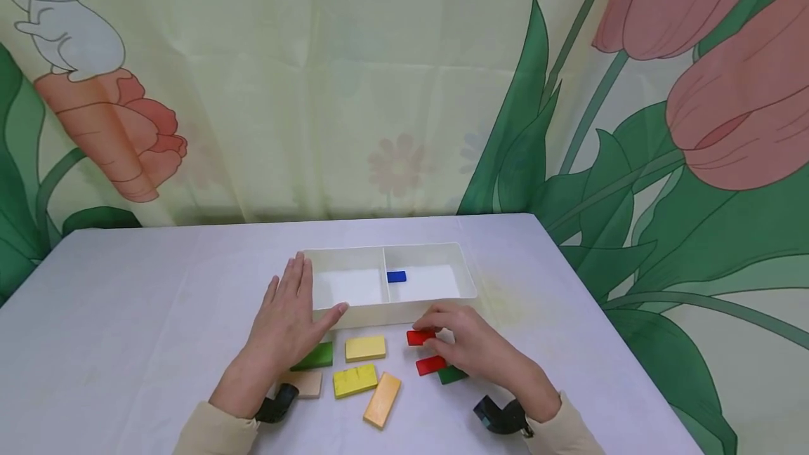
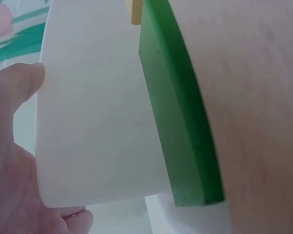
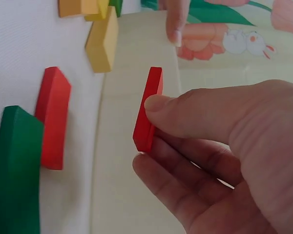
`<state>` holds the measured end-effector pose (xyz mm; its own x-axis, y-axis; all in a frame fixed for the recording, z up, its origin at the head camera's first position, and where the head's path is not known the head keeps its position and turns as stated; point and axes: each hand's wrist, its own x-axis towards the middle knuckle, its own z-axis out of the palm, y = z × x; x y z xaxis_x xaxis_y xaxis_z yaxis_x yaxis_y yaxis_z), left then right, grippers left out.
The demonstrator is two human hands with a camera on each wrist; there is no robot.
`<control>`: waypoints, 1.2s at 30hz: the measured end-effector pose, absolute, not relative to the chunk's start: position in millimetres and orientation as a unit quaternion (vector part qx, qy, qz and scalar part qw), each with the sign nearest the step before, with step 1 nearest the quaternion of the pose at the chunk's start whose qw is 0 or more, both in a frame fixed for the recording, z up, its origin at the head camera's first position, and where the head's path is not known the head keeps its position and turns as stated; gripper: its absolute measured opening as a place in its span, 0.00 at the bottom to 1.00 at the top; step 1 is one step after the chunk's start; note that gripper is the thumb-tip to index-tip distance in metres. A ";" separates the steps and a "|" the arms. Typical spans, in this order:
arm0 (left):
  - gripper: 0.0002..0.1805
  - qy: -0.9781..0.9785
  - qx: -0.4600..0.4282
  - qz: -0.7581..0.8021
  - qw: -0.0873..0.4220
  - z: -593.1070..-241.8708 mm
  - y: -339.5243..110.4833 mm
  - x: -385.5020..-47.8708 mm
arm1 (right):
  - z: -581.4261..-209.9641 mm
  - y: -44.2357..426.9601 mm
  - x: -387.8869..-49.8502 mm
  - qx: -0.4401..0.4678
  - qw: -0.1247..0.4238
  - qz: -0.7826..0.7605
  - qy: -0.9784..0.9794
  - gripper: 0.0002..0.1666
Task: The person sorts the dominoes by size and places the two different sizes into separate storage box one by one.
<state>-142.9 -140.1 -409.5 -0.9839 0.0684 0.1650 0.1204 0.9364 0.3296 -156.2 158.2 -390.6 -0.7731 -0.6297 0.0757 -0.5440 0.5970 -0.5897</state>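
Between thumb and fingers my right hand [image 1: 470, 346] pinches a small red block [image 3: 148, 114], held in front of the white two-section box [image 1: 379, 314]. My left hand [image 1: 284, 325] rests at the box's front left corner, its fingers straight along the left side and the thumb at the front rim. A blue block [image 1: 396, 277] lies in the box's right compartment, close to the divider. Under my right hand, another red block [image 3: 56, 122] touches a dark green block [image 3: 17, 170] on the table. The green block [image 2: 180, 112] by my left wrist is partly hidden in the head view.
In front of the box lie two yellow blocks [image 1: 365, 348], an orange block [image 1: 382, 400] and a pale tan block [image 1: 308, 385]. A white cloth covers the table [image 1: 145, 328]. Behind it hangs a printed curtain [image 1: 316, 90].
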 end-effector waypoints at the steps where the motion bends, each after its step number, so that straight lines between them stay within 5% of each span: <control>1: 0.57 -0.981 -0.047 -0.171 0.075 -409.8 -140.3 -143.0 | -389.1 158.7 -156.2 -0.331 0.068 -0.310 0.888 0.16; 36: 0.57 -0.982 -0.049 -0.173 0.067 -407.3 -140.3 -141.6 | -361.7 143.9 -208.2 -0.357 -0.014 -0.309 0.881 0.14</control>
<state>-141.6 -140.3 -407.3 -0.9863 0.0726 0.1483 0.1188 0.9357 0.3322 -208.2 143.9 -361.7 -0.7441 -0.6213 0.2455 -0.6387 0.5538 -0.5342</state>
